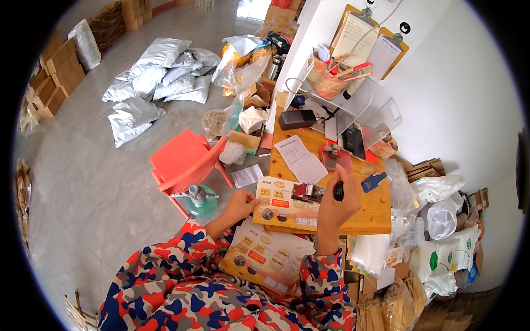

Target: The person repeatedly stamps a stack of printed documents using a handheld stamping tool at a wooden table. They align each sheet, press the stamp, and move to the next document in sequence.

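Observation:
A white and yellow printed packaging bag (pixel 287 218) lies flat at the near edge of the wooden table (pixel 364 215). My left hand (pixel 240 204) is closed at the bag's left edge, fingertips gripping it. In my right hand (pixel 340 204) is a hand stamp (pixel 307 192) with a metal body and a black handle. The stamp is tilted sideways over the right part of the bag; whether it touches the surface I cannot tell. More bags of the same print (pixel 265 256) rest in a pile on my lap. Beyond my right hand sits a red ink pad (pixel 341 160).
On the table are a written sheet (pixel 301 158), a blue card-like item (pixel 374 182), a black box-shaped device (pixel 297 119) and a telephone (pixel 353 142). A red plastic chair (pixel 185 160) and a green sprayer bottle (pixel 201 203) stand left. Silver bags (pixel 160 71) lie on the floor.

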Demonstrator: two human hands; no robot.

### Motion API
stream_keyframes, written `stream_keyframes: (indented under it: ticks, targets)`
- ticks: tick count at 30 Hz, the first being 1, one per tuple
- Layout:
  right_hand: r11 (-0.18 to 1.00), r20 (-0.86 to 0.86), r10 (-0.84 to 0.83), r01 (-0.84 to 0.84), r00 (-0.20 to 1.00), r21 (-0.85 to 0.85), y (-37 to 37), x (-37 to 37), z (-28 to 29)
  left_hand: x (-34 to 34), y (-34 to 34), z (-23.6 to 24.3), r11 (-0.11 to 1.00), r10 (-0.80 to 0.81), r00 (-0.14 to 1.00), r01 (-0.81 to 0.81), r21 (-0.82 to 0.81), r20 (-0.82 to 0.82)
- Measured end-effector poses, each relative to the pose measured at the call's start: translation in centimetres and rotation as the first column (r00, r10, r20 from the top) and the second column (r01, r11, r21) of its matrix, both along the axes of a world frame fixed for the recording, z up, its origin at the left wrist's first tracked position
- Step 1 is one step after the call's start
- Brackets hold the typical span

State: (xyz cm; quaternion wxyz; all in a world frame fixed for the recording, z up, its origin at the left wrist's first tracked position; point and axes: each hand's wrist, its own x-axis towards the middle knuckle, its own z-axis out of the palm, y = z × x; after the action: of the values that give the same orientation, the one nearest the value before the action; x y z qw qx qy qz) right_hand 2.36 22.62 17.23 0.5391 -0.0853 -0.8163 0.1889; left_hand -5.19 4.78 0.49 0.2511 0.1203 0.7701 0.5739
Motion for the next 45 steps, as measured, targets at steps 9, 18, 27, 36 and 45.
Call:
stream_keyframes:
  ticks: [9, 18, 27, 36, 45]
  targets:
    - [0.997, 0.064, -0.061, 0.064, 0.996, -0.042, 0.1, 4.2, 1.1, 1.4, -1.2, 2.7, 0.993, -0.107, 0.989, 0.101, -0.063, -0.106]
    - [0.993, 0.073, -0.093, 0.097, 0.993, -0.063, 0.5, 4.2, 1.7, 4.8, -3.7, -2.6, 0.987, -0.088, 0.987, 0.105, 0.122, -0.137]
    - [0.997, 0.071, -0.063, 0.066, 0.995, -0.038, 0.2, 4.0, 1.3, 5.0, -2.9, -1.9, 0.946, -0.023, 0.996, -0.004, 0.324, 0.081]
    - [0.995, 0.087, -0.055, 0.061, 0.995, -0.073, -0.1, 4.5, 1.1, 4.0, -1.8, 0.7, 0.98, -0.126, 0.954, 0.077, 0.185, 0.27]
    - [0.995, 0.104, -0.066, 0.073, 0.992, -0.068, 0.0, 4.7, 0.4, 3.5, -1.7, -3.2, 0.997, -0.063, 0.997, 0.064, 0.032, -0.037]
